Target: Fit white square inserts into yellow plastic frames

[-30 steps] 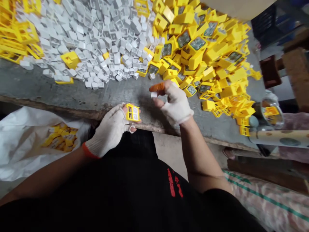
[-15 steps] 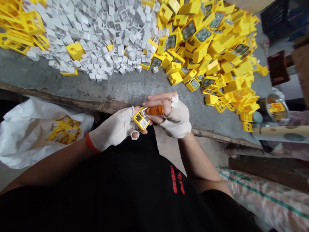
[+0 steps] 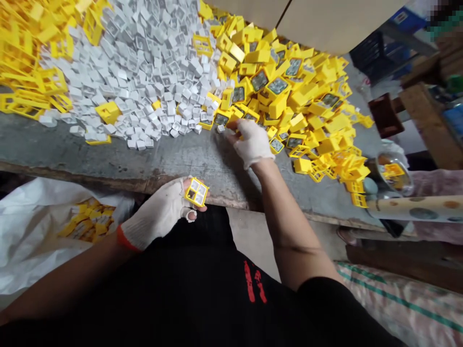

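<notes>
My left hand [image 3: 170,205], in a white fingerless glove with an orange cuff, holds a small yellow window-like frame [image 3: 203,194] just off the table's front edge. White square caps sit in three of its cells; one cell looks dark. My right hand [image 3: 252,140], gloved the same way, reaches over the table to the near edge of a heap of yellow box-shaped parts [image 3: 278,103]. Its fingertips are blurred and partly hidden among them, so I cannot tell whether they grip anything. Close to these fingers lies a loose white cap [image 3: 220,128].
A big heap of white caps [image 3: 144,86] covers the table's middle, with yellow frames [image 3: 29,62] piled at left. Below left hangs a white sack [image 3: 32,217] holding yellow pieces. A clear container [image 3: 396,173] stands at right, near another person's patterned sleeve [image 3: 434,190].
My right hand has left the yellow frame and reached forward to the yellow parts. Another cell of the frame now shows a white cap. My left hand still holds it; the view has shifted.
</notes>
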Motion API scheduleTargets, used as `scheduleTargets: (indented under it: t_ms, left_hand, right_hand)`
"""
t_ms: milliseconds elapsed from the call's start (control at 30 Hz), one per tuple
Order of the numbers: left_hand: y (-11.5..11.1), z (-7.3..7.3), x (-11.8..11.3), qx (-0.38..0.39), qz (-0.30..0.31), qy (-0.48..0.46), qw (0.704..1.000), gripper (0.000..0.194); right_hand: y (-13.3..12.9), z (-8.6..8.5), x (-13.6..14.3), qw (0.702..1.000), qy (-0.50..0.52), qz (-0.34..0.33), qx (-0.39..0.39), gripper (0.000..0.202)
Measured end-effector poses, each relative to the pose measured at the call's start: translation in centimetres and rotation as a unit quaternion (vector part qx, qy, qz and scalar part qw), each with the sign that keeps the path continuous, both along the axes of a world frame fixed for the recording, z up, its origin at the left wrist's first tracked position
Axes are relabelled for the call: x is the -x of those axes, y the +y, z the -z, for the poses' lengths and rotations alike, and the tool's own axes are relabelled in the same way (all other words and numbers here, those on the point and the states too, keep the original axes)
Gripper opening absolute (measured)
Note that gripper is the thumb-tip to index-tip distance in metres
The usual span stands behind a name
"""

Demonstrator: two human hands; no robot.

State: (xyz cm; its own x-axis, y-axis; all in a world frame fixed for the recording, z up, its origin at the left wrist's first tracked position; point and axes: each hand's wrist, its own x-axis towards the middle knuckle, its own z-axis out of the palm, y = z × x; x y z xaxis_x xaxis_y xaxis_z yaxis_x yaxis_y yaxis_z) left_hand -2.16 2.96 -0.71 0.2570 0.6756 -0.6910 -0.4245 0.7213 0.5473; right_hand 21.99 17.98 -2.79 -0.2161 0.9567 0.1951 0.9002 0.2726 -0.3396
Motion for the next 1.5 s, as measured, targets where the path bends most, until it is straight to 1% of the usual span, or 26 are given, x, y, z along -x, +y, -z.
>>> scheduleTargets:
  t_ms: [67,100,167,200,267,367,433,500,567,633,700,733,867,933,1000,1067,1167,1233,1267,1333,1367,1433,1500]
  left_hand:
    - [0.0,0.4,0.0,-0.015,-0.006,0.009,1.000,0.019]
    - [0.0,0.5,0.0,-0.022,-0.011,0.015,1.000,0.020]
    - [-0.1,0.6,0.0,-0.032,-0.037,0.030,0.998,0.017]
    - [-0.1,0.6,0.0,-0.038,-0.055,0.035,0.997,0.014]
    - [-0.2,0.4,0.1,-0.058,-0.080,0.032,0.995,0.011]
    - [-0.1,0.6,0.3,-0.100,-0.080,0.002,0.992,0.011]
    - [-0.1,1.0,0.3,-0.115,-0.073,-0.011,0.991,0.014]
    - [-0.2,1.6,0.4,-0.125,-0.064,-0.016,0.990,0.018]
    - [-0.4,2.1,0.4,-0.135,-0.062,-0.013,0.989,0.021]
    - [-0.8,2.3,0.5,-0.139,-0.062,-0.004,0.988,0.022]
    - [-1.2,2.2,0.5,-0.140,-0.067,0.003,0.988,0.023]
    - [-1.4,2.1,0.4,-0.141,-0.069,0.001,0.988,0.024]
    - [-1.6,1.6,-0.1,-0.155,-0.074,-0.032,0.985,0.022]
    - [-1.8,1.5,-0.5,-0.167,-0.075,-0.045,0.982,0.018]
    - [-2.0,1.5,-0.9,-0.170,-0.075,-0.051,0.981,0.016]
    - [-2.2,1.6,-1.2,-0.160,-0.075,-0.058,0.983,0.017]
    - [-2.4,1.5,-1.7,-0.141,-0.077,-0.063,0.985,0.020]
    - [-2.4,1.3,-2.0,-0.149,-0.085,-0.059,0.983,0.017]
    - [-2.3,1.1,-2.1,-0.156,-0.090,-0.054,0.982,0.015]
    - [-2.0,0.9,-2.2,-0.159,-0.095,-0.047,0.982,0.015]
    - [-1.9,0.9,-2.2,-0.154,-0.094,-0.044,0.983,0.015]
    - [-1.7,0.9,-2.0,-0.137,-0.092,-0.039,0.986,0.017]
    - [-1.6,1.1,-1.8,-0.122,-0.091,-0.036,0.988,0.019]
  right_hand:
    - [2.5,0.1,1.8,0.996,-0.082,0.021,0.034,0.038]
    - [3.2,0.0,2.6,0.993,-0.109,0.025,0.043,0.038]
    - [3.2,-0.1,3.6,0.990,-0.126,0.023,0.051,0.032]
    - [2.5,-0.1,3.7,0.992,-0.114,0.015,0.050,0.027]
    - [0.3,-0.3,3.2,0.998,-0.050,-0.021,0.040,0.023]
    - [-3.9,-0.1,1.7,0.992,0.062,-0.112,0.010,0.020]
    - [-6.1,0.5,0.9,0.982,0.083,-0.172,0.001,0.019]
    - [-7.2,1.5,0.5,0.976,0.066,-0.206,0.015,0.019]
    - [-7.7,2.6,0.3,0.976,0.045,-0.211,0.029,0.018]
    - [-8.2,3.2,0.2,0.979,0.046,-0.199,0.010,0.019]
    - [-9.3,2.9,0.4,0.975,0.084,-0.200,-0.040,0.021]
    - [-10.1,2.5,0.6,0.969,0.116,-0.209,-0.072,0.023]
    - [-13.4,0.8,2.2,0.922,0.229,-0.253,-0.182,0.023]
    - [-14.4,0.7,2.8,0.909,0.253,-0.251,-0.215,0.019]
    - [-14.9,0.9,2.9,0.906,0.260,-0.243,-0.229,0.017]
    - [-15.1,1.2,2.6,0.913,0.245,-0.245,-0.216,0.019]
    - [-15.3,1.7,2.0,0.935,0.210,-0.231,-0.167,0.025]
    - [-15.3,2.1,1.9,0.945,0.221,-0.195,-0.145,0.026]
    - [-15.3,2.3,2.0,0.945,0.238,-0.178,-0.140,0.026]
    - [-15.1,2.6,2.2,0.943,0.260,-0.168,-0.124,0.025]
    - [-15.0,2.7,2.3,0.943,0.256,-0.180,-0.111,0.025]
    - [-14.8,2.6,2.2,0.946,0.213,-0.231,-0.079,0.025]
    - [-14.3,2.0,1.6,0.944,0.159,-0.285,-0.048,0.027]
